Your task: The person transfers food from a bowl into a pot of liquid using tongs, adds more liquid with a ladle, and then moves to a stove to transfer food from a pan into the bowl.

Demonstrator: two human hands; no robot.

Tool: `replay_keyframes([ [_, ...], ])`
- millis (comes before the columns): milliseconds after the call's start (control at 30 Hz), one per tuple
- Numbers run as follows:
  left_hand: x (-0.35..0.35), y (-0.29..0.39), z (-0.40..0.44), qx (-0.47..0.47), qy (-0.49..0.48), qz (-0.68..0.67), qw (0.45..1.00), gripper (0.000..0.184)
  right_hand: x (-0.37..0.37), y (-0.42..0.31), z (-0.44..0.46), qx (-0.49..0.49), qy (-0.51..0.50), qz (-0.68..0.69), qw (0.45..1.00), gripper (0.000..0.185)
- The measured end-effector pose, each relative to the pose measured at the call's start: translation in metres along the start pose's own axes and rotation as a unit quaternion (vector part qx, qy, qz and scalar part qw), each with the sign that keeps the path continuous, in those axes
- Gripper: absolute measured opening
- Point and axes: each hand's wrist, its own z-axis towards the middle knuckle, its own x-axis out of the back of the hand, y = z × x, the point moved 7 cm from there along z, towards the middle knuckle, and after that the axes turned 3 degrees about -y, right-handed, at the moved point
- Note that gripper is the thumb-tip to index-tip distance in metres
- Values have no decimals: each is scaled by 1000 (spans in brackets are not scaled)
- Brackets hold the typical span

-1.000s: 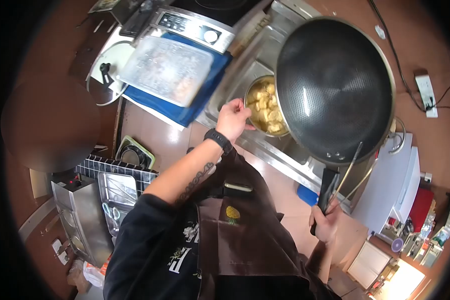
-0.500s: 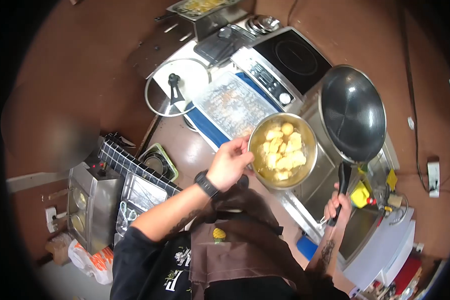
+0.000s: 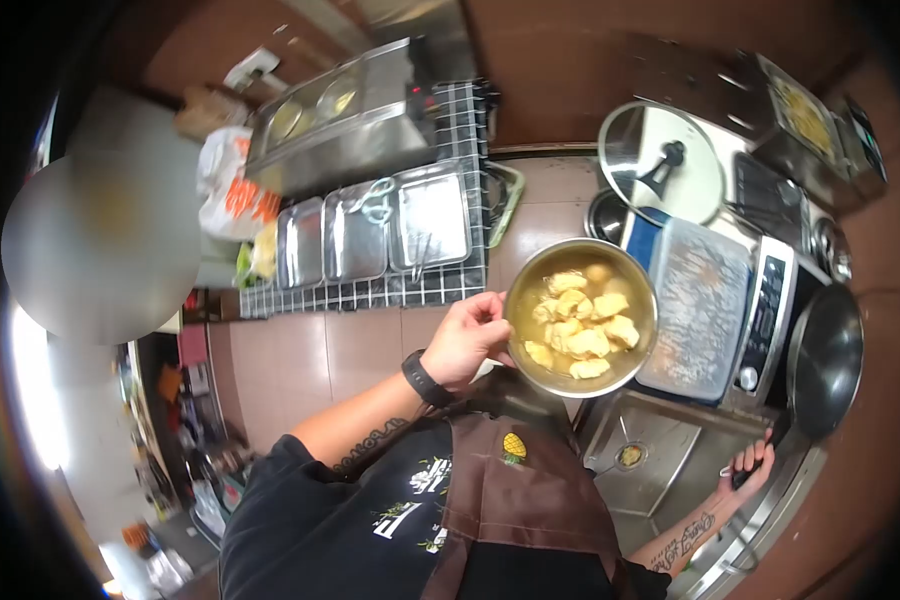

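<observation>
My left hand (image 3: pixel 467 341) grips the left rim of a round steel bowl (image 3: pixel 649 350). Yellow chunks of food (image 3: pixel 582 325) lie in a thin liquid inside the bowl, which is held level in front of the apron. Far to the right, my right hand (image 3: pixel 749 466) is closed around the dark handle of a black wok (image 3: pixel 826 362), near the sink's far edge. The wok is seen at a steep angle at the right side, beside the cooker's control panel (image 3: pixel 770 310).
A steel sink (image 3: pixel 670 455) lies below the bowl. Behind it are a lidded plastic container (image 3: pixel 695 310) and a glass lid (image 3: pixel 622 170). Steel trays (image 3: pixel 355 240) and a steel fryer (image 3: pixel 340 130) stand on a checked table at the upper left.
The view has swung left, towards the checked table. The bowl, lifted out of the sink area earlier, remains in my left hand. The wok now appears farther right, still held by its handle.
</observation>
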Motion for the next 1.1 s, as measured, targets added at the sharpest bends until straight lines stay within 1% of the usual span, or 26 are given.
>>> replay_keyframes([
  [33,16,1,-6,-13,18,-24,999,17,-2,-2,3,-10,-2,8,1000,30],
  [100,45,2,-23,-31,75,-30,996,16,-4,-7,9,-24,-25,31,999,29],
  [167,74,2,-38,-52,115,-67,990,16,-11,-6,12,-21,7,-27,999,30],
  [233,106,3,-60,-76,154,-100,980,16,-25,-5,1,18,76,-122,990,36],
  [267,123,1,-72,-86,172,-120,974,16,-21,-3,2,12,56,-159,986,45],
  [300,139,-2,-89,-89,189,-141,968,16,-7,-2,-5,24,122,-130,984,45],
  [333,155,-3,-101,-100,199,-148,963,16,-7,4,-18,79,183,-100,975,46],
  [367,175,-4,-112,-108,219,-165,956,15,28,14,-11,117,155,-124,973,40],
  [400,194,-10,-129,-115,240,-185,946,15,57,25,-10,164,186,-109,963,33],
  [433,214,-13,-146,-132,255,-197,937,15,72,37,-43,157,161,-109,968,33],
  [500,257,-28,-182,-157,285,-244,913,15,29,91,-59,128,89,-219,963,32],
  [533,285,-34,-205,-158,302,-274,899,13,3,118,-84,113,58,-280,951,31],
  [600,339,-48,-246,-184,325,-300,878,14,-50,203,-115,86,-22,-376,922,30],
  [700,428,-69,-311,-207,358,-322,852,14,-127,335,-178,62,-141,-505,849,28],
  [733,458,-65,-331,-205,365,-323,849,15,-155,376,-200,61,-177,-544,818,28],
  [767,487,-61,-353,-224,376,-324,839,15,-180,415,-219,66,-210,-578,786,27],
  [833,534,-49,-398,-229,411,-350,810,16,-225,470,-257,80,-257,-654,707,26],
  [867,571,-68,-414,-222,446,-344,796,15,-282,503,-308,2,-284,-641,713,25],
  [900,597,-69,-435,-233,452,-344,789,15,-337,532,-358,-77,-309,-628,710,25],
  [933,623,-72,-456,-243,470,-361,768,13,-351,565,-366,-75,-320,-627,706,25],
  [967,649,-83,-482,-252,484,-377,748,11,-363,605,-384,-29,-423,-639,642,25],
  [1000,677,-89,-500,-266,495,-379,735,12,-385,639,-399,18,-519,-644,562,26],
  [1033,703,-86,-515,-269,501,-384,727,12,-409,667,-412,18,-528,-643,554,26],
  [1100,755,-77,-557,-272,561,-387,679,16,-482,729,-494,1,-621,-679,391,28],
])
